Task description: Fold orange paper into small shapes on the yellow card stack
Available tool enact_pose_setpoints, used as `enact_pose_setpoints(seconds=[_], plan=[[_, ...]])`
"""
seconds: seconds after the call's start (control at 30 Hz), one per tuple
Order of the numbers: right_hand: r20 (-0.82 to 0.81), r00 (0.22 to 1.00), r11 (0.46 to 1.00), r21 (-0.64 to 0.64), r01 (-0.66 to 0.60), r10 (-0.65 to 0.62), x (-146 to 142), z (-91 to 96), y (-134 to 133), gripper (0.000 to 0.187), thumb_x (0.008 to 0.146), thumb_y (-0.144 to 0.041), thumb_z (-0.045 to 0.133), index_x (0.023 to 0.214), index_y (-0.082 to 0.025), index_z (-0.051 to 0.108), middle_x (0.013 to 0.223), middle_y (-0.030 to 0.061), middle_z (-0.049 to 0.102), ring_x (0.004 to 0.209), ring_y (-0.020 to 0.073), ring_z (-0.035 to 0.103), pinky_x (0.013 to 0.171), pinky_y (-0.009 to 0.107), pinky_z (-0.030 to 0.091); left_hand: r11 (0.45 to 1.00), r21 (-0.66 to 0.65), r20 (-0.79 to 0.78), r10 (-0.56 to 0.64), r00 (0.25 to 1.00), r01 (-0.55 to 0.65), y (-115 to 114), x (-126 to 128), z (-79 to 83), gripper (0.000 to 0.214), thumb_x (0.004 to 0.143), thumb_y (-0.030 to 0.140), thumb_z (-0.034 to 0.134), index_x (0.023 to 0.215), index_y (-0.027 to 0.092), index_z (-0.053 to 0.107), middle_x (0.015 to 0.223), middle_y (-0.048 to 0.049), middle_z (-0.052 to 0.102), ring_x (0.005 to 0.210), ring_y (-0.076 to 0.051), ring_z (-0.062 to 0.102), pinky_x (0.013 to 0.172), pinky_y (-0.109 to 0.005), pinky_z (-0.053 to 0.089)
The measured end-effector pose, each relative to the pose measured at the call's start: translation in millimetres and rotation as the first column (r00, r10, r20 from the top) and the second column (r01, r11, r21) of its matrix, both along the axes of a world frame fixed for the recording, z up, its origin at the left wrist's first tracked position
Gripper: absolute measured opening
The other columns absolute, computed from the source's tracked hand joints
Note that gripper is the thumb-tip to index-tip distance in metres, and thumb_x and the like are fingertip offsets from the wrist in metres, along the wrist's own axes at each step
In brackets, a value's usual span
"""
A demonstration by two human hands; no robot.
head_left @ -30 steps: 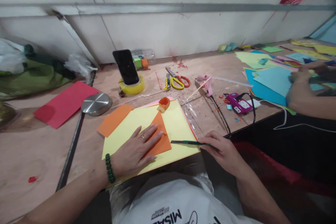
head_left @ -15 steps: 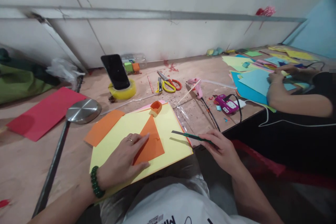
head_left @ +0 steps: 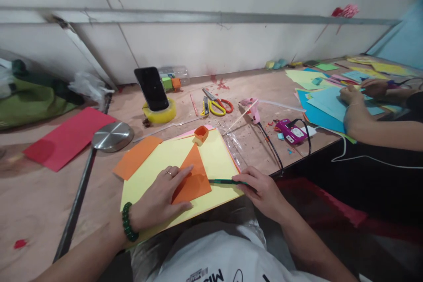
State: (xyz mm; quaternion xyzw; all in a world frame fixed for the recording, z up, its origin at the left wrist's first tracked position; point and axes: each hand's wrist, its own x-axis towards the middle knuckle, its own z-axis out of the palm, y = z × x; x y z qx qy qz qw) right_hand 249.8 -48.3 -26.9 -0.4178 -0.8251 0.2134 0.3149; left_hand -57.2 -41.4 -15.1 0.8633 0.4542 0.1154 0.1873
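My left hand (head_left: 165, 196) lies spread with its fingers pressing down a folded orange paper triangle (head_left: 197, 180). Beneath the triangle is a stack of pale yellow paper (head_left: 220, 154). In my right hand (head_left: 259, 189) is a slim green tool with a flat dark blade (head_left: 224, 181), like a craft knife. Its tip meets the right edge of the orange triangle; whether it slips inside the fold I cannot tell. A small orange paper box (head_left: 201, 132) stands at the top of the stack, and another orange sheet (head_left: 138, 156) sits at its left.
Behind the stack are scissors (head_left: 218, 103), a yellow box cutter (head_left: 205, 106), and a phone (head_left: 152, 89) propped in a tape roll (head_left: 161, 113). A pink glue gun (head_left: 254, 112) and purple power strip (head_left: 291, 131) lie right. A co-worker's arms (head_left: 373, 114) handle papers. Red paper (head_left: 68, 139) lies left.
My right hand has moved left and slightly down, bringing the blade from above the yellow paper to the triangle's right edge. My left hand keeps pressing the triangle. The view has shifted slightly.
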Motion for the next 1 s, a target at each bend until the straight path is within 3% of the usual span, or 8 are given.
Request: enact_pose_setpoints(seconds=[0.17, 0.27, 0.37, 0.57, 1.0], plan=[[-0.002, 0.997, 0.996, -0.038, -0.078, 0.078, -0.6, 2.0, -1.0, 0.019, 0.095, -0.017, 0.048, 0.104, -0.021, 0.064, 0.091, 0.0053, 0.060, 0.081, 0.0153, 0.062, 0.069, 0.025, 0.051, 1.000, 0.011, 0.019, -0.022, 1.000, 0.021, -0.4, -0.4, 0.7, 0.071, 0.088, 0.054, 0.049, 0.148, 0.022, 0.027, 0.111, -0.0119, 0.054, 0.100, -0.028, 0.050, 0.089, -0.045, 0.046], [0.016, 0.996, 0.994, -0.068, -0.090, 0.091, 2.2, 4.0, -2.0, 0.019, 0.095, -0.017, 0.047, 0.105, -0.021, 0.064, 0.091, 0.0053, 0.059, 0.081, 0.0152, 0.061, 0.069, 0.025, 0.051, 0.991, 0.085, -0.027, -0.098, 0.995, 0.100, -0.7, 1.4, 2.4, 0.054, 0.094, 0.041, 0.043, 0.146, 0.030, 0.032, 0.136, -0.0144, 0.042, 0.122, -0.032, 0.042, 0.101, -0.051, 0.039], [0.054, 0.993, 0.993, -0.058, -0.098, 0.102, 2.7, 4.1, -2.3, 0.023, 0.095, -0.017, 0.046, 0.110, -0.021, 0.063, 0.091, 0.0056, 0.058, 0.080, 0.0151, 0.061, 0.069, 0.025, 0.051, 0.974, 0.077, -0.149, -0.199, 0.969, 0.212, 0.2, 4.8, 5.0, 0.045, 0.097, 0.037, 0.039, 0.142, 0.040, 0.038, 0.153, -0.0085, 0.027, 0.140, -0.034, 0.024, 0.108, -0.059, 0.027], [0.095, 0.990, 0.992, 0.058, -0.114, 0.109, 0.9, -1.6, -2.1, 0.025, 0.095, -0.018, 0.048, 0.113, -0.022, 0.066, 0.082, 0.0036, 0.057, 0.070, 0.0128, 0.057, 0.059, 0.022, 0.047, 0.973, -0.062, -0.266, -0.230, 0.936, 0.222, 2.6, 11.9, 10.9, 0.049, 0.099, 0.046, 0.028, 0.147, 0.034, 0.031, 0.157, -0.0133, 0.024, 0.145, -0.033, 0.018, 0.109, -0.062, 0.023], [0.050, 0.994, 0.991, 0.090, -0.100, 0.096, 2.1, -5.6, -4.5, 0.026, 0.094, -0.016, 0.050, 0.111, -0.022, 0.069, 0.078, 0.0031, 0.058, 0.066, 0.0117, 0.057, 0.058, 0.020, 0.046, 0.972, -0.060, -0.308, -0.233, 0.922, 0.225, 2.2, 14.6, 11.8, 0.050, 0.100, 0.044, 0.024, 0.148, 0.031, 0.028, 0.157, -0.0116, 0.021, 0.145, -0.029, 0.017, 0.111, -0.059, 0.019]])
